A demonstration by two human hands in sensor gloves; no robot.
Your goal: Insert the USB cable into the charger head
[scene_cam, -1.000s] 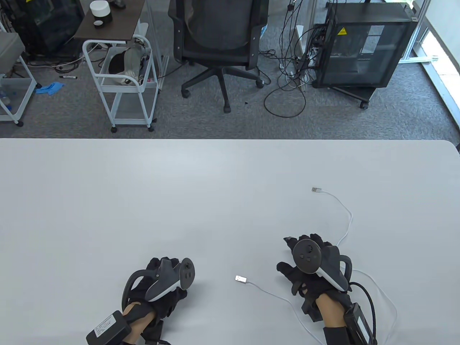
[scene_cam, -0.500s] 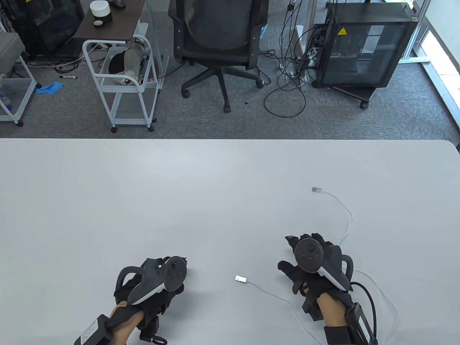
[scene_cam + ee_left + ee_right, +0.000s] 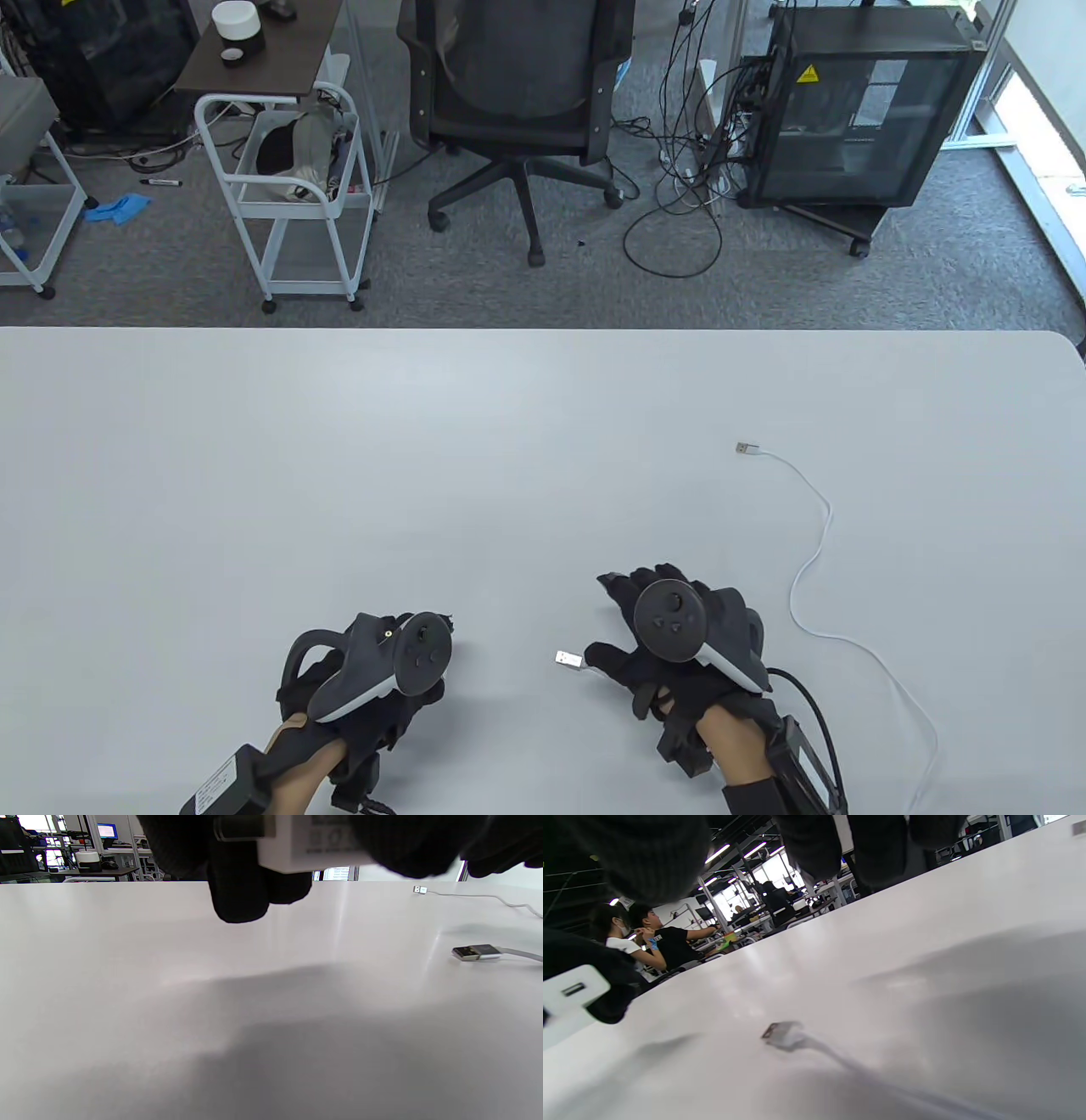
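The white USB cable (image 3: 819, 543) lies on the white table (image 3: 424, 441), and its larger USB-A plug (image 3: 569, 659) serves as the landmark here. That plug rests flat on the table, its metal end pointing toward the left hand (image 3: 373, 679). Just right of the plug, the right hand (image 3: 679, 654) hovers with its thumb nearly at the plug's rear where the cord begins; in the right wrist view the fingers (image 3: 806, 849) hang spread above the plug (image 3: 780, 1035) and grip nothing, though whether the thumb actually touches the cord is hard to tell from the table view. To the left of the plug, and apart from it, the left hand holds the white charger head (image 3: 309, 842) between its gloved fingers (image 3: 239, 895), lifted off the table; the right wrist view shows the charger's slot (image 3: 573, 988) facing toward the plug. From the plug the cord runs under the right hand, loops out to the right, and ends at the small connector (image 3: 746, 448) well beyond the plug, farther up the table.
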